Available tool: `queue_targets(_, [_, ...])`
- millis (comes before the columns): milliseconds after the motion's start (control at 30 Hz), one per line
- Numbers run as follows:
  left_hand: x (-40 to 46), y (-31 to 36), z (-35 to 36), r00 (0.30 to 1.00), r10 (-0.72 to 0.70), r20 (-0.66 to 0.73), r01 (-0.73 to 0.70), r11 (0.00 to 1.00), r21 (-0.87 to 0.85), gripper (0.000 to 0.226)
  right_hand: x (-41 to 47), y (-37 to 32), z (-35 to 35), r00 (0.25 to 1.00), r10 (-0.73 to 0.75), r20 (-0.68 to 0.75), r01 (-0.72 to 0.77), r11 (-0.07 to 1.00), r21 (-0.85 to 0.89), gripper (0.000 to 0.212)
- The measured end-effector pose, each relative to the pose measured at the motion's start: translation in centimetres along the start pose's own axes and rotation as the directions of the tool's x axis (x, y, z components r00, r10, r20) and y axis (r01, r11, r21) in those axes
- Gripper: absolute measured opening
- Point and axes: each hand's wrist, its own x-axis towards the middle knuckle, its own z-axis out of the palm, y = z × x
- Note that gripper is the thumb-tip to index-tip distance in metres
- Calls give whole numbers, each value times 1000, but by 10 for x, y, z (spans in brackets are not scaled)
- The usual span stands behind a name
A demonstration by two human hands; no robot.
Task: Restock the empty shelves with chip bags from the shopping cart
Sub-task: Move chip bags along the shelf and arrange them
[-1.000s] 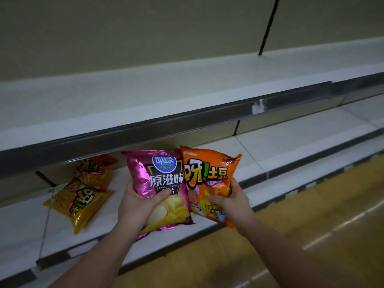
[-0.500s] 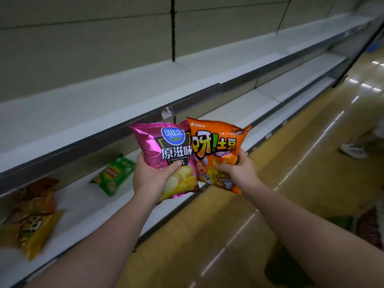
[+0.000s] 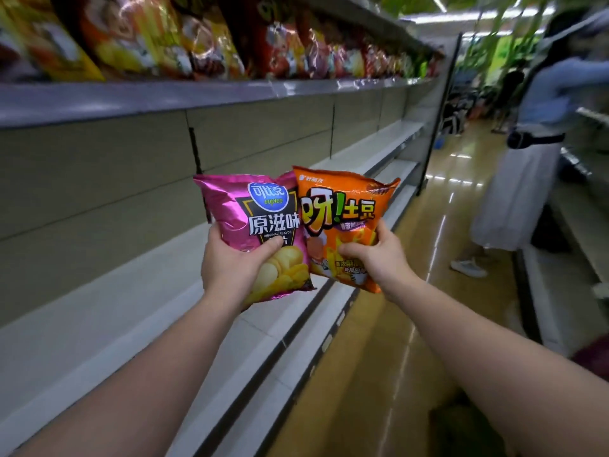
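Note:
My left hand [image 3: 235, 263] grips a pink chip bag [image 3: 255, 219] by its lower part, thumb across the front. My right hand [image 3: 375, 258] grips an orange chip bag [image 3: 342, 214] the same way. Both bags stand upright side by side in the air, touching, in front of a bare white shelf [image 3: 115, 301] on the left. A lower white shelf [image 3: 276, 351] runs beneath it. The shopping cart is out of view.
A top shelf [image 3: 197, 94] above carries several chip bags [image 3: 158, 34] in a row. A person in a white skirt [image 3: 517, 179] stands at the right by another rack [image 3: 566, 245]. The glossy yellow aisle floor [image 3: 379, 374] runs ahead.
The view has swung up and to the right along the aisle, bringing the stocked top shelf and a person into sight. Both hands still hold the two bags, now raised higher.

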Motion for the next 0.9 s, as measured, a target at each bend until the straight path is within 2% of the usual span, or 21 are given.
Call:
queue_targets(167, [33, 48, 6, 996, 76, 40, -73, 995, -68, 99, 16, -46, -11, 992, -101, -75, 102, 995, 19, 56])
queue_targets(300, [51, 79, 19, 986, 152, 67, -146, 986, -81, 89, 35, -68, -25, 983, -118, -143, 122, 992, 22, 51])
queue_targets(467, [74, 102, 52, 974, 204, 96, -192, 974, -123, 87, 64, -81, -49, 971, -123, -203, 134, 990, 43, 54])
queue_targets(600, [94, 116, 92, 963, 249, 107, -235, 964, -128, 84, 100, -84, -79, 963, -163, -217, 171, 985, 19, 51])
queue_targets(800, [136, 134, 175, 955, 279, 95, -263, 952, -153, 99, 176, -77, -134, 951, -208, -228, 211, 977, -9, 53])
queue_targets(900, [155, 141, 218, 956, 279, 96, -262, 952, -157, 91, 216, -72, -161, 950, -210, -229, 211, 977, -18, 54])
